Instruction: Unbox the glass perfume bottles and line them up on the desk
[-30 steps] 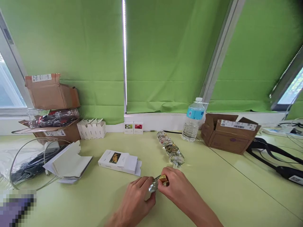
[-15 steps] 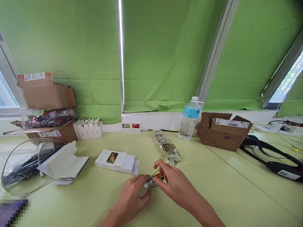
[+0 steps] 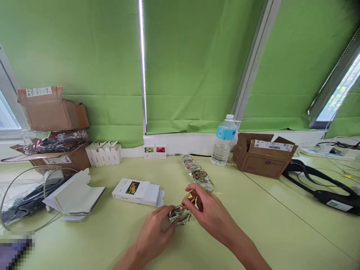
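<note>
Hands at work over a pale green table [image 3: 236,221], head view: the left hand [image 3: 154,230] grips a clear glass piece [image 3: 180,217] by its left side, thumb and fingertips closed on the edge, while the right hand [image 3: 207,210] pinches a gold-coloured cylinder [image 3: 188,200] between thumb and fingers. The glass piece is at the near centre of the table, between the two hands; the cylinder slants down to its upper edge, though whether the two are joined or only touching cannot be told. Just beyond the right hand, a row of similar glass pieces [image 3: 194,169] runs obliquely away toward the wall, its nearest member partly hidden by the fingers. Left of the row lies a white box [image 3: 134,190], printed with a dark picture, its flap open at the right end. Against the wall stand two small picture boxes [image 3: 155,152] and, farther left, several upright white cartons [image 3: 103,153]. Beyond the row, to the right, a water bottle [image 3: 224,140] with a blue label stands upright beside an open cardboard box [image 3: 263,157]; a black strapped device [image 3: 323,187] rests to the right of that box. Green blinds [image 3: 191,63] cover the background.
</note>
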The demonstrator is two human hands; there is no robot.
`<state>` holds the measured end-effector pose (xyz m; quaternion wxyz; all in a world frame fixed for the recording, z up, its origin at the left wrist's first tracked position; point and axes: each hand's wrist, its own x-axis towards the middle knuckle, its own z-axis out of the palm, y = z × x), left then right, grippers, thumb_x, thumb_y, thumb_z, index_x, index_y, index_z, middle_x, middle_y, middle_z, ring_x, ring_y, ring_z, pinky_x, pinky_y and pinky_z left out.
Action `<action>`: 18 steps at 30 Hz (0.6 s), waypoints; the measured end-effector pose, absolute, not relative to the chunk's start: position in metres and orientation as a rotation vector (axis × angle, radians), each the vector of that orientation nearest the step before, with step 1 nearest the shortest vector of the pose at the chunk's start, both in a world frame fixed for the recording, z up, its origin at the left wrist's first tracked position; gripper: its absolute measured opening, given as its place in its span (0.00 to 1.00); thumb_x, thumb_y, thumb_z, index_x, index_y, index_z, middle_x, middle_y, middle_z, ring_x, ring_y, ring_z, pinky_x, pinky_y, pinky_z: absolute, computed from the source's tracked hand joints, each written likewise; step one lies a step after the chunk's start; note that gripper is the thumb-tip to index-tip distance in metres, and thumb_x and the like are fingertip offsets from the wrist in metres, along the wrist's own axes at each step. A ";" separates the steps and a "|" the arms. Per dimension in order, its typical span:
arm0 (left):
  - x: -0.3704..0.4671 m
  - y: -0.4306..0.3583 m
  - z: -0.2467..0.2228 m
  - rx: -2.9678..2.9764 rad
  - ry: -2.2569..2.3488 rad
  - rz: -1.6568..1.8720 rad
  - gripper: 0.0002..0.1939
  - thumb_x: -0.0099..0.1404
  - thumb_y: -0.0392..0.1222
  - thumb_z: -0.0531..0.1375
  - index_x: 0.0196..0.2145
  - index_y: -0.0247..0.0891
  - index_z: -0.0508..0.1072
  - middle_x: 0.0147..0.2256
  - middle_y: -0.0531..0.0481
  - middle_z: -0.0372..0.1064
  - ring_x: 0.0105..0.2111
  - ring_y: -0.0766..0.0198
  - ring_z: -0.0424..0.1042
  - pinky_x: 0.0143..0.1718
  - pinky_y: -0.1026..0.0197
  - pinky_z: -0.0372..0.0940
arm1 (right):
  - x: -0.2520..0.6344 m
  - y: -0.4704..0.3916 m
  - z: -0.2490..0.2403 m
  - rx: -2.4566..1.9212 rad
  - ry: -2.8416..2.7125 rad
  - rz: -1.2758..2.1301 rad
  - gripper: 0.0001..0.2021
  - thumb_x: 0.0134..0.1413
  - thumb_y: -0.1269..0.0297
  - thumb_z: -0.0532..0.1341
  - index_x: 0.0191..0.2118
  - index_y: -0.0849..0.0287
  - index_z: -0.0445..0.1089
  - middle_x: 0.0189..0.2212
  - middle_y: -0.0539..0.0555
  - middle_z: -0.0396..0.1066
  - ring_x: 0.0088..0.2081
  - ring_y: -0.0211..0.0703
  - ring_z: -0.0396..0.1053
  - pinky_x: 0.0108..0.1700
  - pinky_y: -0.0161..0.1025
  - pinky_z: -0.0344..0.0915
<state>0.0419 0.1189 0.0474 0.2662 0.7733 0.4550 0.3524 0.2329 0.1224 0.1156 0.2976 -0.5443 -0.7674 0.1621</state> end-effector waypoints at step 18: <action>0.031 0.137 0.027 1.858 1.156 1.074 0.17 0.64 0.44 0.56 0.51 0.43 0.69 0.47 0.46 0.72 0.46 0.56 0.70 0.51 0.53 0.65 | 0.246 0.134 0.079 -1.672 -2.318 0.387 0.04 0.47 0.70 0.57 0.31 0.57 0.68 0.28 0.51 0.69 0.34 0.42 0.67 0.31 0.34 0.51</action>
